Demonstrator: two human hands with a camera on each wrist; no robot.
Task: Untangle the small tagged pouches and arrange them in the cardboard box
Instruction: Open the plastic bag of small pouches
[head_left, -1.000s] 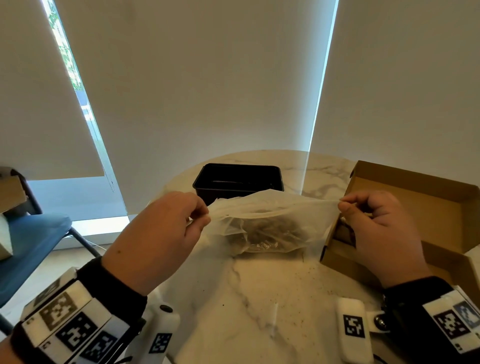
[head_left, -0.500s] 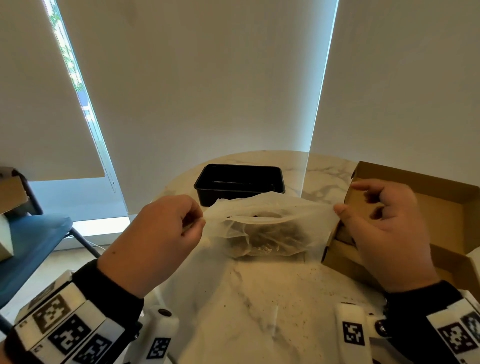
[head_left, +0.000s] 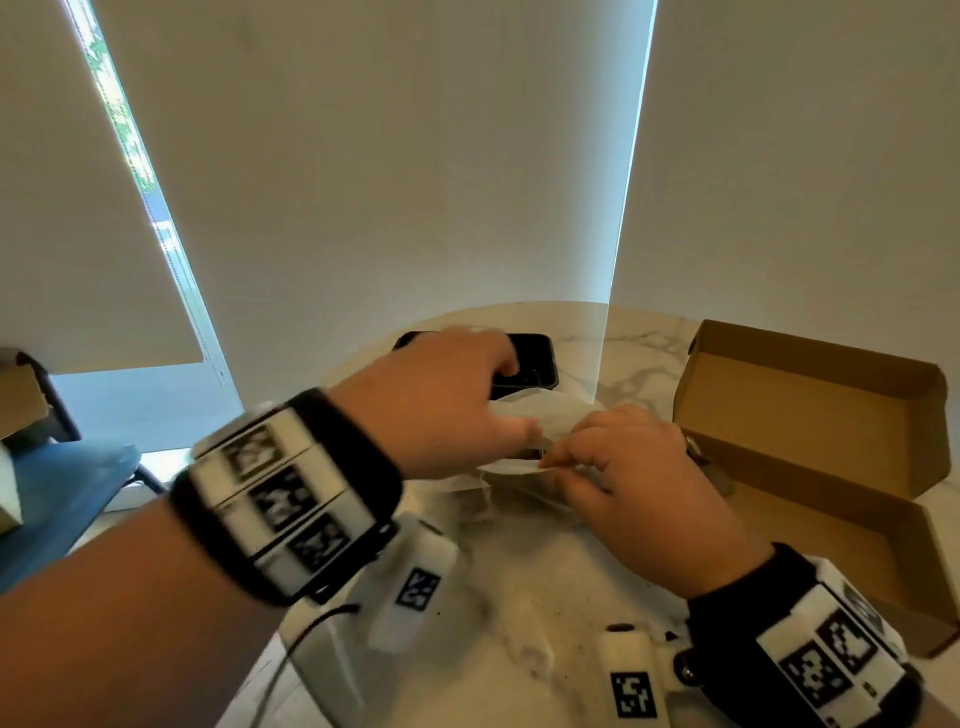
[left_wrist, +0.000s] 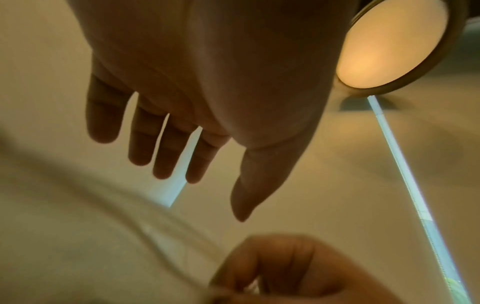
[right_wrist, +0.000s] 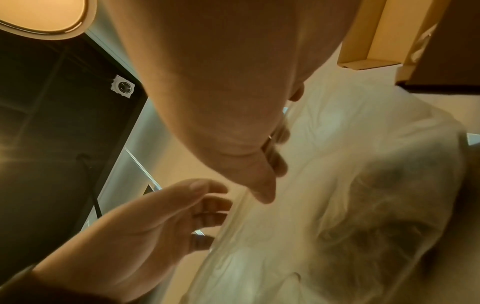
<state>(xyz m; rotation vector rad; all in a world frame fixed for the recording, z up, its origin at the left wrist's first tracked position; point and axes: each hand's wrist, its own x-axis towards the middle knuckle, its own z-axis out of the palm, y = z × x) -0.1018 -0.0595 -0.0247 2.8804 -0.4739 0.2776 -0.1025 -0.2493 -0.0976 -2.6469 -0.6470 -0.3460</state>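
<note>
A clear plastic bag (head_left: 550, 418) lies on the marble table (head_left: 519, 597) with the dark, bunched pouches (right_wrist: 384, 226) showing through its film. My right hand (head_left: 558, 457) pinches the bag's rim between thumb and fingers, as the right wrist view also shows at the right hand (right_wrist: 272, 183). My left hand (head_left: 493, 395) reaches across above the bag with straight, spread fingers and holds nothing; the left wrist view shows the left hand (left_wrist: 218, 197) open. The open cardboard box (head_left: 810, 415) stands at the right, close to my right hand.
A black plastic tray (head_left: 535, 364) sits just behind the bag, partly covered by my left hand. A small white slip (head_left: 540, 654) lies on the near tabletop. A blue chair (head_left: 62, 493) stands off the table's left edge. Window blinds close off the back.
My left hand has let go of the bag's rim, opened, and swung right over the bag. My right hand has moved left to the middle and pinches the rim there. The bag has sagged down.
</note>
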